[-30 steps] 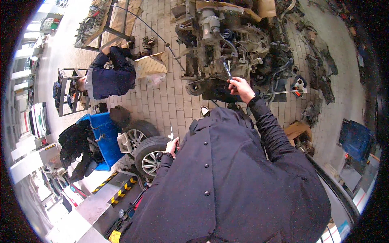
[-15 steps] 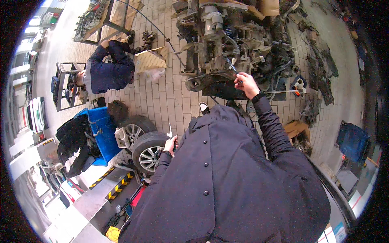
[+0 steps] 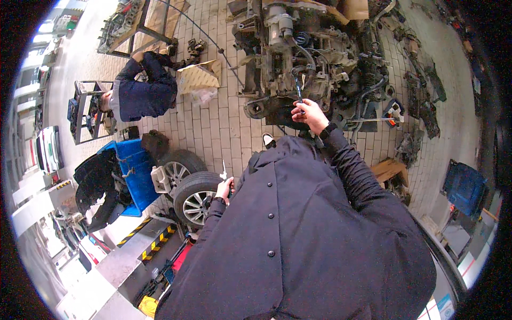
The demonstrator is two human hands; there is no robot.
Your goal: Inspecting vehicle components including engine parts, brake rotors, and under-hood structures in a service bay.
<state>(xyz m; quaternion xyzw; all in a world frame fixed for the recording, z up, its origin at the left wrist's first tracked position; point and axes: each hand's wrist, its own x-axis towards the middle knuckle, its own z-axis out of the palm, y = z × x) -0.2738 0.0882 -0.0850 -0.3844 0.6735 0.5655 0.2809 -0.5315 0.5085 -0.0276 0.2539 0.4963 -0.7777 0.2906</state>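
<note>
My right hand (image 3: 311,116) is closed round the handle end of a slim dark metal wrench (image 3: 298,88). The wrench's far end meets the near side of a dirty engine assembly (image 3: 325,50), by a curved hose; how it fits there is too small to tell. At my left side, my left hand (image 3: 225,189) grips a thin, pale, pointed tool (image 3: 224,168) that sticks up past the fingers. Its exact kind is unclear. Beside that hand lies a wheel with a tyre (image 3: 196,207).
A second wheel (image 3: 176,170), a white jug (image 3: 160,180) and a blue bin (image 3: 134,173) with black parts stand left. Farther left a person (image 3: 146,90) crouches near metal frames. A long bar (image 3: 368,120) juts out right of the engine; loose parts (image 3: 424,101) lie beyond.
My right hand has shifted left and slightly toward me, swinging the wrench from a slant to nearly straight ahead. My left hand has barely moved.
</note>
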